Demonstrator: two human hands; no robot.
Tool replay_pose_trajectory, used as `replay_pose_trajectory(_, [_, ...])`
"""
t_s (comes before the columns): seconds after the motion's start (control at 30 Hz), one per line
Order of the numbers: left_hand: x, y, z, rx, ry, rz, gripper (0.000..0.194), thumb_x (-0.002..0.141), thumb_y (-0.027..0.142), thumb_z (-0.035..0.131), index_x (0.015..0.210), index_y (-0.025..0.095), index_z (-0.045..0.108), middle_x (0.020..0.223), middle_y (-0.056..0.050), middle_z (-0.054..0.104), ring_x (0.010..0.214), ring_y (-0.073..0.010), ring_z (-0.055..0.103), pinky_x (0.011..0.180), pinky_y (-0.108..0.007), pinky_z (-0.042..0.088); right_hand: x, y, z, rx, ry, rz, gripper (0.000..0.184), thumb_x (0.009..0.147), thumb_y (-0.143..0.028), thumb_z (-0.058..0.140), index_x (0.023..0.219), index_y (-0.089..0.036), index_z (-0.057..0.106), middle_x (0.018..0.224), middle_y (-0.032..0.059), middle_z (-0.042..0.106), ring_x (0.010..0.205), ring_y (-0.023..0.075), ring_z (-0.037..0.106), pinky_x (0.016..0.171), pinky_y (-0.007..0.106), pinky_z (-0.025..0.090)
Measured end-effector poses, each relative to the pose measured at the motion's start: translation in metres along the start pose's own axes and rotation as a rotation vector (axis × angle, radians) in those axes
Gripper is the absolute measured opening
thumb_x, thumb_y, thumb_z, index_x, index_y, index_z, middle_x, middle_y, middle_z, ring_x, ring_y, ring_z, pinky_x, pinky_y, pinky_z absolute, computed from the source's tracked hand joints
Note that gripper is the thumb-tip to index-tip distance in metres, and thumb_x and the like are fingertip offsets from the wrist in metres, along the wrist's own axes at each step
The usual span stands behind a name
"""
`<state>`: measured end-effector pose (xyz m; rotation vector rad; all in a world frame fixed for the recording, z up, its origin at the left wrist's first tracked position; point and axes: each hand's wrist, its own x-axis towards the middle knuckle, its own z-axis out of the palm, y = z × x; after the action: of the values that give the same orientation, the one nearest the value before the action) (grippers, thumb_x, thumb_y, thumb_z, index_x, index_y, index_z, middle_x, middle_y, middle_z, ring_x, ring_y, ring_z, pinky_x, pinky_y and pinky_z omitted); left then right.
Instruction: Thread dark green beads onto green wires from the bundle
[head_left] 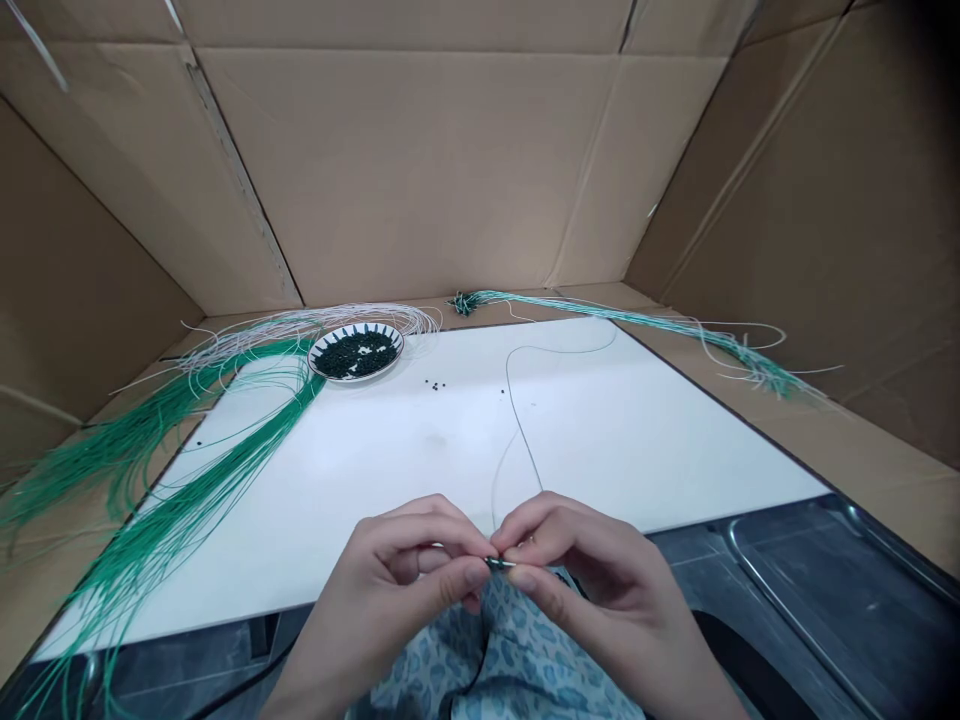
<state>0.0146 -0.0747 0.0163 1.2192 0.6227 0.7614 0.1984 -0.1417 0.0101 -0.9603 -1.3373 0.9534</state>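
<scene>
My left hand (409,570) and my right hand (592,575) meet at the near edge of the white board. Between their fingertips is a small cluster of dark beads (496,563) with a short pale cord end showing on the right. The left thumb and index finger pinch the beads; the right thumb and index finger pinch the pale cord. From behind the fingers a thin cord (513,400) loops away across the board. How the cord runs through the beads is hidden by the fingertips.
A patterned dish (313,364) full of dark beads stands at the back left. Bundles of green cords (247,450) and white cords (300,318) lie beside it. A beaded cord bundle (585,306) stretches along the back right. Several loose beads (435,386) dot the board (645,440). Cardboard walls enclose it.
</scene>
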Motion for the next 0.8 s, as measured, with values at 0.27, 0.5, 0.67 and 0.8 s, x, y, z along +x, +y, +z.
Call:
replay_pose_trajectory(0.27, [0.004,-0.009,0.001,0.107,0.075,0.054,0.006,0.086,0.024,0.081,0.081,0.024,0.086,0.081,-0.001,0.069,0.066,-0.0107,0.065,0.063,-0.018,0.054,-0.002,0.003,-0.004,-0.169,0.043,-0.010,0.014,0.093,-0.012,0.074,0.086,-0.024,0.077,0.095,0.0001,0.081,0.088,0.0130,0.076,0.081,0.017,0.058])
replay_pose_trajectory(0.5, [0.004,-0.003,0.014,0.159,0.189,0.029,0.012,0.083,0.019,0.077,0.072,0.020,0.082,0.078,-0.002,0.068,0.066,-0.0137,0.064,0.062,-0.022,0.053,0.000,0.005,0.000,-0.300,0.113,-0.009,0.009,0.091,-0.017,0.076,0.096,-0.023,0.079,0.093,0.0026,0.082,0.083,0.0174,0.077,0.075,0.022,0.062])
replay_pose_trajectory(0.67, [0.004,-0.002,0.012,0.174,0.190,0.036,0.012,0.083,0.019,0.077,0.072,0.019,0.082,0.078,-0.002,0.067,0.065,-0.0128,0.064,0.062,-0.021,0.053,-0.001,0.002,0.003,-0.336,0.157,0.000,0.012,0.088,-0.013,0.068,0.085,-0.023,0.073,0.083,0.0009,0.078,0.077,0.0180,0.075,0.071,0.026,0.060])
replay_pose_trajectory(0.8, [0.004,-0.003,0.011,0.153,0.223,0.056,0.013,0.084,0.016,0.077,0.073,0.021,0.083,0.078,-0.001,0.068,0.065,-0.0113,0.064,0.063,-0.019,0.053,-0.004,0.004,0.004,-0.256,0.210,0.091,0.015,0.082,-0.016,0.077,0.095,-0.024,0.076,0.092,0.0014,0.081,0.083,0.0189,0.076,0.078,0.025,0.062])
